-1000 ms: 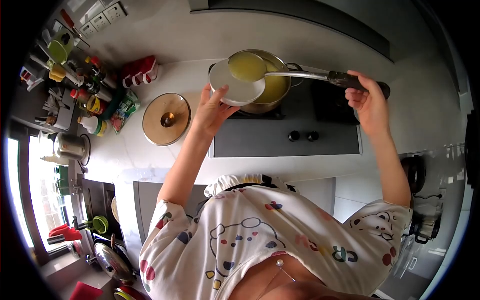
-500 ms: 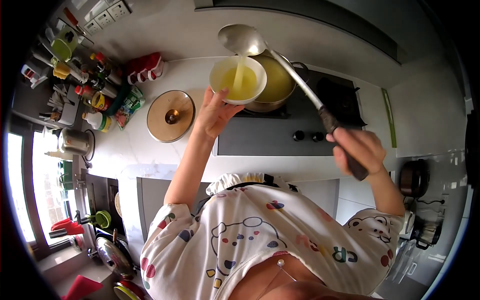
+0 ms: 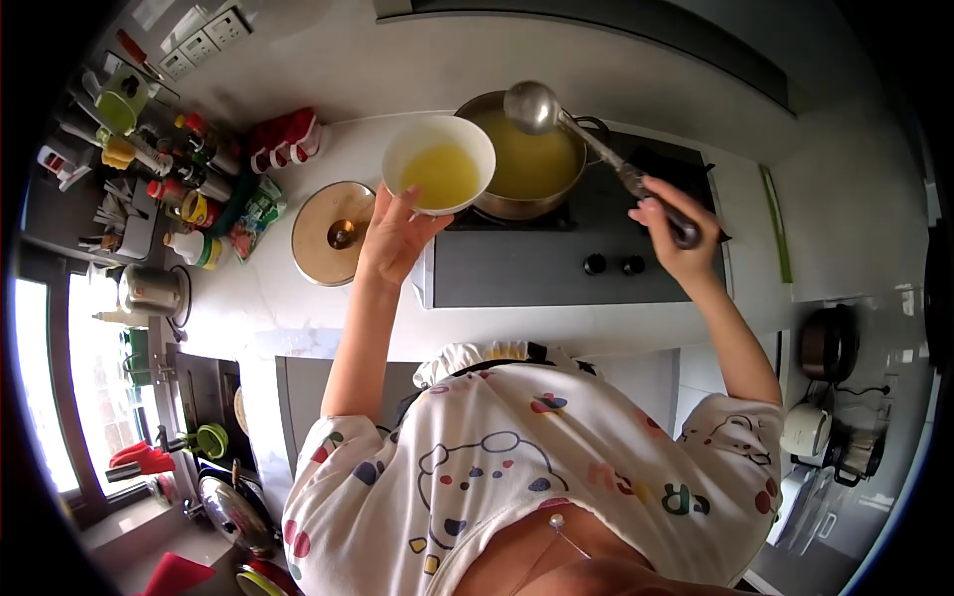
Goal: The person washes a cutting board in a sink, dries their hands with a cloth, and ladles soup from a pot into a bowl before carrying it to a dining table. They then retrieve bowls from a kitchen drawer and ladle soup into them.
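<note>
Surface: pale, faintly veined worktop [image 3: 248, 303] crossing the frame from centre left to right, against a grey wall [image 3: 596, 70]. Dark stove [image 3: 512, 280] set in at centre, two black knobs [image 3: 594, 264] near its front edge. Bottles [image 3: 196, 199] crowd the upper left; bright window [image 3: 99, 387] at lower left.

Edges and room: worktop's front edge runs just above the shirt [image 3: 507, 467]; a narrow pale strip separates it from the stove. A stretch of worktop lies between the glass lid [image 3: 316, 223], left of centre, and the metal kettle [image 3: 151, 290], far left. In this view the left hand [image 3: 396, 236] overlaps the lid's right edge.

Objects: white bowl [image 3: 429, 137] at upper centre, part-filled with clear yellow liquid, held by the left hand, thumb at the near rim. It overlaps the left rim of the metal pot [image 3: 522, 210], which holds similar, cloudier liquid. Right hand [image 3: 686, 233], right of centre, has its fingers wrapped round the dark handle of a ladle [image 3: 600, 147]; the steel head appears over the pot's upper part, height undetermined.
</note>
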Demonstrator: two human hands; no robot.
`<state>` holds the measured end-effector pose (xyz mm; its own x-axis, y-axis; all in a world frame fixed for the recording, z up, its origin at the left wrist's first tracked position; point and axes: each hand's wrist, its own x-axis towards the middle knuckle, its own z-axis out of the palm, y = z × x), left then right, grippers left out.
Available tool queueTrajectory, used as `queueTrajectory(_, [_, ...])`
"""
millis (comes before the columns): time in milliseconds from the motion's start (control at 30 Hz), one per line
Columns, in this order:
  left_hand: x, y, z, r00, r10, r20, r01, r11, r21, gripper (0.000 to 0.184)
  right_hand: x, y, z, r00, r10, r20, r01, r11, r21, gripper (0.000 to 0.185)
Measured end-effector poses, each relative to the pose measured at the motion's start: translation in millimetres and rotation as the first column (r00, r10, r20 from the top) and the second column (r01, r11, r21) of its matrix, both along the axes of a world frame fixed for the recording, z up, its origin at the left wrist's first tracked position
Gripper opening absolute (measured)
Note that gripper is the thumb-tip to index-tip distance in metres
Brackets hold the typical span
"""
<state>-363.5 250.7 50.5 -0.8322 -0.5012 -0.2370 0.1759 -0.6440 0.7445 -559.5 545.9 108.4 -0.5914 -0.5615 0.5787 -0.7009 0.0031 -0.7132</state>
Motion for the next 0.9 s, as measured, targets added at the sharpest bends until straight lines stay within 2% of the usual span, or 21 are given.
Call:
queueTrajectory(33, [2, 0, -1, 1.0, 0.008, 0.005, -0.008, 1.0, 0.002, 0.049, -7, -3, -16, 0.99, 0.003, -0.139, 0.002, 0.999, 0.037, 0.026])
queueTrajectory(100, [5, -1, -1, 1.0, -0.011, 0.003, 0.011, 1.0, 0.002, 0.048, -12, -10, -39, 0.964, 0.015, -0.265, 0.005, 0.997, 0.072, 0.028])
queueTrajectory(167, [7, 0, -2, 1.0, -0.029, -0.005, 0.029, 1.0, 0.006, 0.047, -13, -17, -57, 0.968, 0.005, -0.251, 0.009, 0.998, 0.056, 0.027])
queueTrajectory(233, [9, 2, -4, 0.999, -0.047, -0.019, 0.047, 0.999, 0.011, 0.047, -5, -24, -66, 0.986, 0.006, 0.167, -0.002, 1.0, -0.028, 0.024])
queueTrajectory(300, [11, 4, -4, 0.999, -0.049, -0.016, 0.049, 0.999, 0.016, 0.047, -4, -29, -62, 0.822, -0.035, 0.568, 0.096, 0.992, -0.078, 0.021])
queueTrajectory(367, [11, 5, -3, 0.998, -0.056, -0.01, 0.056, 0.998, 0.019, 0.046, -10, -33, -50, 0.685, -0.121, 0.718, 0.223, 0.974, -0.049, 0.022])
queueTrajectory(433, [11, 6, -4, 0.998, -0.069, -0.001, 0.069, 0.997, 0.022, 0.046, -18, -30, -45, 0.622, -0.101, 0.777, 0.256, 0.964, -0.079, 0.024])
queueTrajectory(567, [10, 8, -7, 0.996, -0.084, -0.007, 0.084, 0.996, 0.024, 0.044, -24, -24, -26, 0.616, -0.108, 0.781, 0.28, 0.956, -0.088, 0.022])
queueTrajectory(900, [6, 8, -9, 0.996, -0.094, -0.007, 0.095, 0.995, 0.033, 0.037, -35, -5, 23, 0.694, -0.158, 0.703, 0.281, 0.958, -0.063, 0.022])
